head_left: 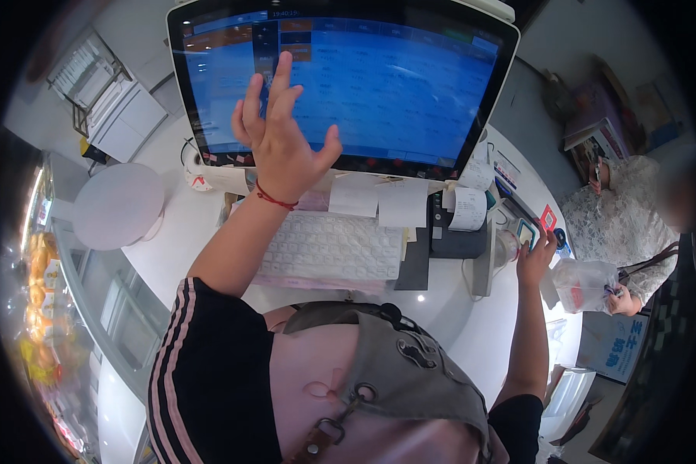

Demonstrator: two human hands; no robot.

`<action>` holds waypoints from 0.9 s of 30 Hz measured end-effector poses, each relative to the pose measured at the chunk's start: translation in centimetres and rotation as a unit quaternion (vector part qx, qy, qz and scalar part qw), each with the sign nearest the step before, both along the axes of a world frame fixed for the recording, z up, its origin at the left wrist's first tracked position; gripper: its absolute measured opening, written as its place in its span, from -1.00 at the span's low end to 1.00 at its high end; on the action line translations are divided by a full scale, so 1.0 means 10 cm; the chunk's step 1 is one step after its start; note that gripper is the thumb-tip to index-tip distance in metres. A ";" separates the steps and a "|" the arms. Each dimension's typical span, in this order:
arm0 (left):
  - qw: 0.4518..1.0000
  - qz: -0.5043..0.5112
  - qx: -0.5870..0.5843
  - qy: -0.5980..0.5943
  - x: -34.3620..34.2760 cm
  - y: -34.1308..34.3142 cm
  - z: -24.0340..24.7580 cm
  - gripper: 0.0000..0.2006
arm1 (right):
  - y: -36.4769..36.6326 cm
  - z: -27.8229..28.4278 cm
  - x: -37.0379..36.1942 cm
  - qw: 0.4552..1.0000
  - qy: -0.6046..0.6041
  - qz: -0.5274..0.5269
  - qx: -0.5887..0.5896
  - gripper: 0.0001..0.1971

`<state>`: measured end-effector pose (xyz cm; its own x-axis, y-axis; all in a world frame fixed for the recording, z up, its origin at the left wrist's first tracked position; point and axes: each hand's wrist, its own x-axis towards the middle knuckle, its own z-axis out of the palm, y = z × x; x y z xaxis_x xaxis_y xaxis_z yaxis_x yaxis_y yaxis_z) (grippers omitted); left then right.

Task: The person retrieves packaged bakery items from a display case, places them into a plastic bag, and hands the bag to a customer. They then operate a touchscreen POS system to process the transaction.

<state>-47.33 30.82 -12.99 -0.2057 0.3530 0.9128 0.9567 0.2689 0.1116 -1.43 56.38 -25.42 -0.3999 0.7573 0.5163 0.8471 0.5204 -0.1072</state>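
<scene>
My left hand (282,135) is raised in front of a large touchscreen monitor (387,93), fingers spread and holding nothing. One fingertip is at an orange tile near the screen's top left; whether it touches the glass I cannot tell. A red cord bracelet circles that wrist. Off to the right, my right hand (535,259) has its fingers bent around the edge of a small teal-edged object (527,233), beside a red card (548,217). The fingers partly hide that object, so its kind is unclear. Below the monitor lies a white keyboard (329,246) under a clear cover.
A black receipt printer (458,240) with paper (469,209) coming out stands right of the keyboard. Loose white slips (379,201) hang below the monitor. Across the counter a person (619,201) holds a clear plastic bag (584,284). A round white stool-like top (120,205) and a lit pastry display (42,301) are left.
</scene>
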 end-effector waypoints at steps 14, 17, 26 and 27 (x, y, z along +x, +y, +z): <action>0.997 -0.007 -0.079 0.025 0.42 -0.02 -0.22 -0.56 | -0.04 -0.10 0.08 1.000 -0.011 -0.004 -0.006 -0.49; 0.998 -0.005 -0.047 0.051 0.29 0.08 -0.06 -0.57 | -0.04 -0.11 0.10 1.000 -0.015 -0.004 0.002 -0.49; 0.996 -0.029 -0.035 0.073 0.27 0.14 0.09 -0.58 | -0.05 -0.10 0.05 1.000 -0.020 0.000 -0.002 -0.50; 0.997 -0.028 -0.035 0.070 0.27 0.13 0.08 -0.58 | -0.05 -0.12 0.07 1.000 -0.019 0.000 -0.001 -0.50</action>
